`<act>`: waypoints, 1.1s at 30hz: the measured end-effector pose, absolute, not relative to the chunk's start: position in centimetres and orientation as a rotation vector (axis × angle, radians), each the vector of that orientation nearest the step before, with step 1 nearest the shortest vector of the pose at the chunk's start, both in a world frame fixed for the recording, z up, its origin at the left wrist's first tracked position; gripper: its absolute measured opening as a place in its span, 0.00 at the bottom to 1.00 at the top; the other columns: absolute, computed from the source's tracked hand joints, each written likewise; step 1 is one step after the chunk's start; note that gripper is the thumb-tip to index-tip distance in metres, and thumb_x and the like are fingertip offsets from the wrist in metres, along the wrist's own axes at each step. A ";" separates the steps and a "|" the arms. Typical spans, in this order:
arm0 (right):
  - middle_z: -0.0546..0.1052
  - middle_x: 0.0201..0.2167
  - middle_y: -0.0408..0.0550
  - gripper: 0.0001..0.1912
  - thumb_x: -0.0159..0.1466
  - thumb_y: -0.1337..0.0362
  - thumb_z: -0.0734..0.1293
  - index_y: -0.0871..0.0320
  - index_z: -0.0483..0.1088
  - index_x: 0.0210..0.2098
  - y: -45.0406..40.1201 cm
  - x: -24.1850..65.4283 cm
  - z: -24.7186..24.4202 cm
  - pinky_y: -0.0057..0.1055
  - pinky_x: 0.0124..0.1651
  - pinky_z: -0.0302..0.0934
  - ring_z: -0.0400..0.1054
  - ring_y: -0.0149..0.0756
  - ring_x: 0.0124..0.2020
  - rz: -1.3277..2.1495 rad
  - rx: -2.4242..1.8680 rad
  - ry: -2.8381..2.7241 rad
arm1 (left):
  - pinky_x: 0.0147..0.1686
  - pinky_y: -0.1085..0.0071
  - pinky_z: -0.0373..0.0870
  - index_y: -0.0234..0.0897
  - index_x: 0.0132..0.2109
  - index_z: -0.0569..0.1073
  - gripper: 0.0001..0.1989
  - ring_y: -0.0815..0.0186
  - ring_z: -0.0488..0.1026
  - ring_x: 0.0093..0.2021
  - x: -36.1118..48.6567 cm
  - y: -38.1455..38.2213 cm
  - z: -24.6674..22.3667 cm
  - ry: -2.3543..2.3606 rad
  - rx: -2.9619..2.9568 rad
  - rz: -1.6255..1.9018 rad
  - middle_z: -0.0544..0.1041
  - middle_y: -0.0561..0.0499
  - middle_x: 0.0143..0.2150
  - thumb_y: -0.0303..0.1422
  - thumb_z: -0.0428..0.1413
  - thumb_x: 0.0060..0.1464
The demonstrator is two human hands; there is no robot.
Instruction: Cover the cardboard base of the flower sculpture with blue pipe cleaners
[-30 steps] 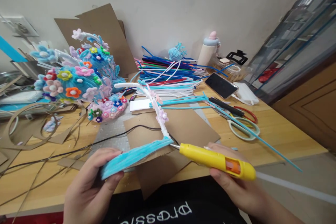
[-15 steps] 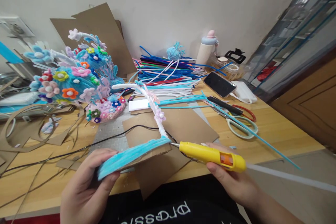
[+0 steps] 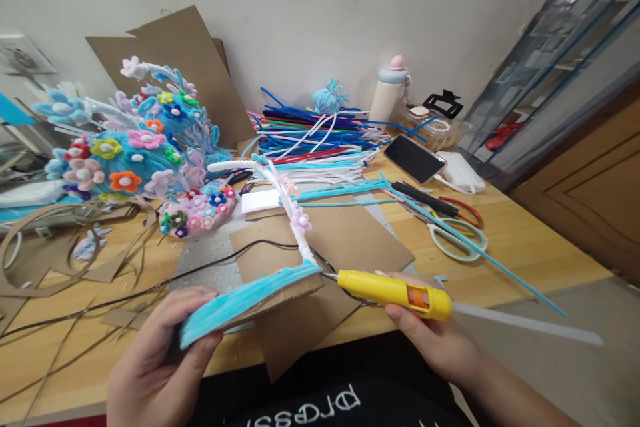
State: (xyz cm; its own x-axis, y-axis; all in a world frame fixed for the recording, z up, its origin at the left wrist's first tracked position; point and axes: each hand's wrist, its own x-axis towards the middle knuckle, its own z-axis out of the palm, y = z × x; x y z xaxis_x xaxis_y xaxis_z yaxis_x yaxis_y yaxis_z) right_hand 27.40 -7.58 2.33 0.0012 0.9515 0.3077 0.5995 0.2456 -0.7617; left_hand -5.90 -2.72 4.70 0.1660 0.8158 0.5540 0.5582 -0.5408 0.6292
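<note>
My left hand (image 3: 167, 347) grips the left end of a cardboard piece (image 3: 250, 299) covered with light blue fuzzy strips. From its right end rises a white fuzzy stem (image 3: 300, 240), curving to the left at the top and bearing a pale purple flower (image 3: 301, 219). My right hand (image 3: 430, 340) is wrapped round a yellow glue gun (image 3: 395, 292); a translucent glue stick (image 3: 530, 325) sticks out of its back. The metal nozzle points left, at the corner where stem and cardboard meet; whether it touches cannot be made out.
Flower-covered blue pieces (image 3: 135, 160) stand at the left beside cardboard rings (image 3: 10, 267). Pipe cleaners (image 3: 310, 130), a bottle (image 3: 387, 93), a phone (image 3: 415, 159) and scissors (image 3: 457, 240) lie or stand farther back. A black cable (image 3: 150, 288) crosses the wooden table (image 3: 540, 240).
The whole view has shifted slightly, moving most things a little left. The glue gun's rear has turned slightly, and the glue stick's far end has come into view. Both hands keep their holds.
</note>
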 end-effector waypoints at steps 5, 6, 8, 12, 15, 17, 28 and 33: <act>0.79 0.30 0.47 0.13 0.67 0.54 0.64 0.52 0.75 0.33 -7.5 27.3 1.8 0.35 0.34 0.72 0.76 0.44 0.35 0.579 -1.503 -1.641 | 0.51 0.81 0.70 0.46 0.49 0.72 0.13 0.70 0.75 0.47 -5.8 -2.7 4.6 1.316 2.160 1.308 0.77 0.56 0.44 0.27 0.56 0.57; 0.79 0.30 0.48 0.13 0.67 0.53 0.64 0.52 0.75 0.33 -7.5 27.2 1.7 0.35 0.35 0.72 0.76 0.45 0.36 0.593 -1.517 -1.630 | 0.51 0.81 0.70 0.46 0.49 0.72 0.13 0.70 0.75 0.47 -5.8 -2.7 4.7 1.316 2.158 1.310 0.77 0.56 0.44 0.27 0.56 0.57; 0.80 0.32 0.49 0.14 0.66 0.51 0.64 0.53 0.76 0.35 -7.5 27.1 1.6 0.37 0.38 0.72 0.76 0.47 0.39 0.612 -1.551 -1.600 | 0.51 0.80 0.71 0.46 0.48 0.72 0.13 0.70 0.75 0.47 -5.9 -2.7 4.7 1.314 2.152 1.318 0.77 0.55 0.44 0.27 0.56 0.57; 0.80 0.32 0.47 0.15 0.64 0.50 0.66 0.53 0.76 0.35 -7.0 27.0 2.0 0.38 0.39 0.70 0.75 0.45 0.37 0.706 -1.606 -1.575 | 0.50 0.79 0.71 0.45 0.48 0.73 0.12 0.68 0.75 0.47 -6.1 -2.8 4.6 1.320 2.157 1.300 0.77 0.55 0.43 0.27 0.56 0.57; 0.80 0.32 0.47 0.14 0.64 0.50 0.66 0.54 0.77 0.35 -5.8 27.5 2.3 0.36 0.39 0.69 0.75 0.44 0.36 0.791 -1.674 -1.521 | 0.50 0.78 0.72 0.46 0.48 0.72 0.13 0.68 0.75 0.47 -6.1 -2.8 4.7 1.336 2.167 1.284 0.77 0.55 0.44 0.28 0.57 0.57; 0.80 0.28 0.48 0.18 0.66 0.49 0.64 0.57 0.77 0.35 -4.6 28.1 2.3 0.35 0.34 0.69 0.75 0.43 0.32 0.852 -1.717 -1.458 | 0.49 0.78 0.73 0.46 0.48 0.72 0.12 0.68 0.76 0.46 -6.0 -2.7 4.7 1.335 2.176 1.298 0.77 0.55 0.43 0.28 0.56 0.57; 0.76 0.51 0.50 0.13 0.70 0.59 0.66 0.57 0.72 0.50 0.8 33.7 1.9 0.43 0.48 0.71 0.74 0.40 0.46 0.668 -1.972 -1.413 | 0.45 0.78 0.75 0.46 0.46 0.73 0.10 0.67 0.77 0.43 -5.8 -2.6 4.9 1.314 2.223 1.324 0.78 0.55 0.41 0.30 0.56 0.56; 0.73 0.55 0.52 0.15 0.70 0.59 0.66 0.56 0.70 0.54 3.1 38.3 1.4 0.46 0.51 0.69 0.72 0.42 0.50 0.225 -2.354 -1.367 | 0.44 0.74 0.76 0.45 0.46 0.73 0.10 0.65 0.77 0.43 -5.9 -2.7 4.6 1.321 2.214 1.326 0.78 0.53 0.42 0.31 0.56 0.57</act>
